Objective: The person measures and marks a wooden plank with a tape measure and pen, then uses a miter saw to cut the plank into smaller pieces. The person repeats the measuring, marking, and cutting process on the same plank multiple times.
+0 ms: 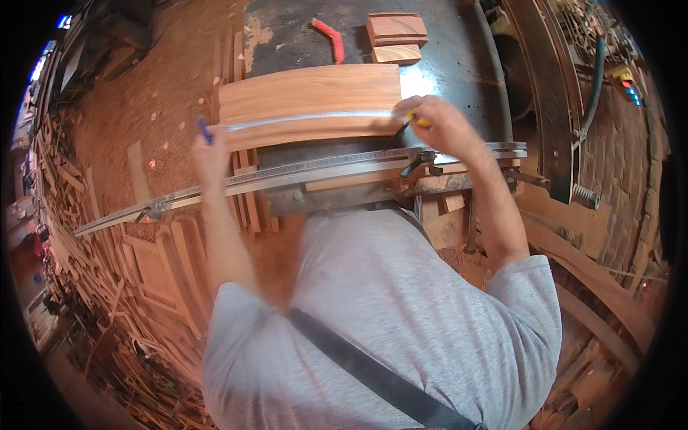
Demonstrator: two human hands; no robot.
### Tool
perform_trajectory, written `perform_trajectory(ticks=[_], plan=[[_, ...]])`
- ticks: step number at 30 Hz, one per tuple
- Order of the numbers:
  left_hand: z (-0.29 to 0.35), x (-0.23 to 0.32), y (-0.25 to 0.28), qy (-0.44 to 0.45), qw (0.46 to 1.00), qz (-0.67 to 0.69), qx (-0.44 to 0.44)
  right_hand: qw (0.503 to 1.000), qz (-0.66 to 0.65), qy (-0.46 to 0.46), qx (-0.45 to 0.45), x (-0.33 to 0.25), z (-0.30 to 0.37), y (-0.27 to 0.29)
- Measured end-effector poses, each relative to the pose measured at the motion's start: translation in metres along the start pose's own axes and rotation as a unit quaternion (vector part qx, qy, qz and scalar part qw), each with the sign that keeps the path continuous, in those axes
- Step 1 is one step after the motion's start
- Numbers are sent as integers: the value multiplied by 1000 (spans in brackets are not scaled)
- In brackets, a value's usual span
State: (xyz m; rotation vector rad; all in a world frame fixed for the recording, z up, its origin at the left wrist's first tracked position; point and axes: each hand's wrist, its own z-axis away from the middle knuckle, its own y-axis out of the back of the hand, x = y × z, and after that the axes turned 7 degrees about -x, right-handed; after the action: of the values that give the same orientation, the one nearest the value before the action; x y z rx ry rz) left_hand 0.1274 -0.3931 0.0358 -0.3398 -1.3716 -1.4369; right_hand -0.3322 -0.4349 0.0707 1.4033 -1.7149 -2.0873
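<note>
A wide reddish-brown wooden board [308,89] lies across the machine table, overhanging its left side. Over the board runs the pale blade of a tape measure [308,117], stretched taut from one hand to the other. My right hand [446,125] is closed around the yellow tape case [418,119] at the board's right end. At the left end, my left hand [209,152], blurred by motion, grips a blue pen [205,130]; the tape's end reaches its fingers, but the exact hold on it is unclear.
The dark metal machine table [462,86] carries two wood blocks [396,29] and a bent red piece [333,39] at the back. A long graduated metal rail [315,170] crosses in front of me. Wood strips [175,265] stand at the left; a machine beam [548,93] rises at the right.
</note>
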Motion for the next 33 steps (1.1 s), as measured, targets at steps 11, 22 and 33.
perform_trajectory(ticks=[11,22,33], plan=[[-68,-85,3,-102,993,-23,52,988,5,-146,38,49,28,7],[-43,-56,-8,-129,986,-66,81,987,7,-153,44,55,32,5],[-39,-51,-9,-106,985,-99,90,993,14,-104,49,49,19,-6]])
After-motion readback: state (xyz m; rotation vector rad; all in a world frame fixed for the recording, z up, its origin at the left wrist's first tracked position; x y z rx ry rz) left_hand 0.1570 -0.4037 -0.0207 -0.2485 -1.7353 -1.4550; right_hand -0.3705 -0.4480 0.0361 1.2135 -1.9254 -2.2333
